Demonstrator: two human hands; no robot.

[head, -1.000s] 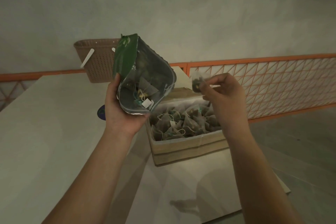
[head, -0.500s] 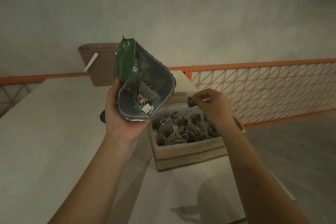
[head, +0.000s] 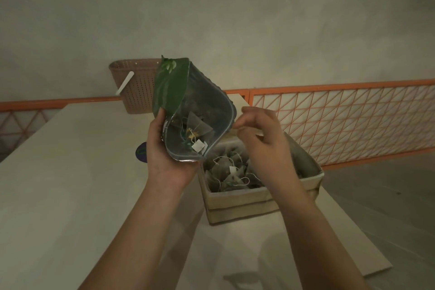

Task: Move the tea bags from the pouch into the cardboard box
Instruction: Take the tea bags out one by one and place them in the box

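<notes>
Listing items nearest first, placed by the hands.

Left hand (head: 168, 158): raised, palm cupping the pouch's lower side, thumb up along its green face, fingers curled round it.

Right hand (head: 263, 141): empty, fingers loosely bent and apart, poised above the box, fingertips just beside the pouch's rim.

Pouch (head: 188, 113): green outside, foil-lined, mouth tilted toward the viewer and held open. Judged thin and crinkly, so it wants support from beneath.

Tea bags in pouch (head: 197, 128): a few pyramid sachets left, with strings and a white paper tag (head: 198, 146) near the lip. Likely very light, soft and tear-prone; best pinched by a corner or the tag.

Cardboard box (head: 237, 205): below the right hand, on the table (head: 58, 183), holding many tea bags (head: 231, 172) already.

Woven basket (head: 136, 87): beyond the left hand.

Orange railing (head: 341, 120): beyond the right hand.
</notes>
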